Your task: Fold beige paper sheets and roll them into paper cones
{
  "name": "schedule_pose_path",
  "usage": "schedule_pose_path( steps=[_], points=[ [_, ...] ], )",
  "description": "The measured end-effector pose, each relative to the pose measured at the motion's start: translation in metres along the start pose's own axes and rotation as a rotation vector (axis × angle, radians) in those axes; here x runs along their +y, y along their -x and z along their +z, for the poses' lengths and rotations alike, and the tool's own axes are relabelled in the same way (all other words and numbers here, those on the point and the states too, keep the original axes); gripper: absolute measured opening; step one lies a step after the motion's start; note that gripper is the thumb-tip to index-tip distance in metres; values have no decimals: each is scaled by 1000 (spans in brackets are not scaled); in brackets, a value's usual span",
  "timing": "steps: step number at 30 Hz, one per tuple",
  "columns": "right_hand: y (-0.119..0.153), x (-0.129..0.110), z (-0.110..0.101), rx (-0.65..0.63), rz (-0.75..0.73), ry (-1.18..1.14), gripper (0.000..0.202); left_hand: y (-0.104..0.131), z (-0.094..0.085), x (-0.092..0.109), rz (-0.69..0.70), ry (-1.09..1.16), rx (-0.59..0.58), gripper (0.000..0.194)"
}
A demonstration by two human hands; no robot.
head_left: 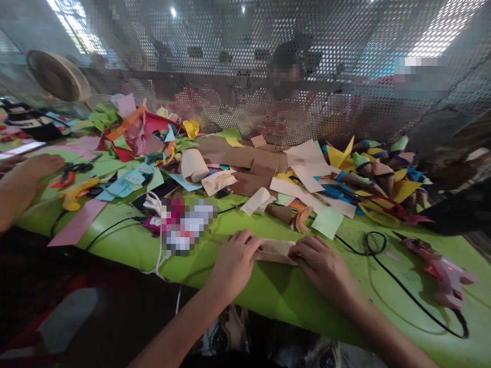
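Note:
A folded strip of pale tan paper [276, 251] lies between my two hands near the front edge of the green table [245, 291]. My left hand [240, 258] grips its left end, fingers curled over it. At the right end, my right hand [320, 260] holds the paper with bent fingers. Just beyond the strip are a brown paper roll [280, 212] and a curled stack of orange-brown paper [302, 220]. A light green paper piece [327, 222] lies behind my right hand.
A pink glue gun [441, 271] with a black cord rests at the right. Another person's hand [42, 166] is at the far left, near a yellow glue gun [76, 193]. Paper scraps [134, 130] and a white cable [159, 245] are further left; perforated metal [245, 97] stands behind.

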State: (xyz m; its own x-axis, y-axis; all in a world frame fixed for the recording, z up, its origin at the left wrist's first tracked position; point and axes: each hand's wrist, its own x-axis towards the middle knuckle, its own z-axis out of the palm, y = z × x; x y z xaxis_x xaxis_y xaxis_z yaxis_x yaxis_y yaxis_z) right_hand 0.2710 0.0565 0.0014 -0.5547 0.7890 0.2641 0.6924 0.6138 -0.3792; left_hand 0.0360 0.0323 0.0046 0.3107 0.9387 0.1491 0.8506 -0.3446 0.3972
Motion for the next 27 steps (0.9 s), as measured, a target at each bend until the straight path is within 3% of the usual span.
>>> schedule_pose_path(
  steps=[7, 14, 16, 20, 24, 27],
  points=[
    [0, -1, -4, -56, -47, 44, 12, 5, -4, -5, 81, -2, -41, 14],
    [-23, 10, -5, -177, 152, -83, 10, -20, -6, -10, 12, 44, -55, 6],
    [-25, 13, -4, -132, 164, -36, 6, -24, -5, -11, -5, 14, -31, 15],
    [-24, 13, -3, -100, 123, -21, 20, -25, -4, -15, 15, -36, -38, 36],
    [-24, 9, -6, -142, 119, -65, 10, -23, -6, -15, 21, 11, -99, 15],
    [-22, 5, -8, -73, 37, -9, 13, -21, -8, -12, 56, 15, -79, 3]
  ],
)
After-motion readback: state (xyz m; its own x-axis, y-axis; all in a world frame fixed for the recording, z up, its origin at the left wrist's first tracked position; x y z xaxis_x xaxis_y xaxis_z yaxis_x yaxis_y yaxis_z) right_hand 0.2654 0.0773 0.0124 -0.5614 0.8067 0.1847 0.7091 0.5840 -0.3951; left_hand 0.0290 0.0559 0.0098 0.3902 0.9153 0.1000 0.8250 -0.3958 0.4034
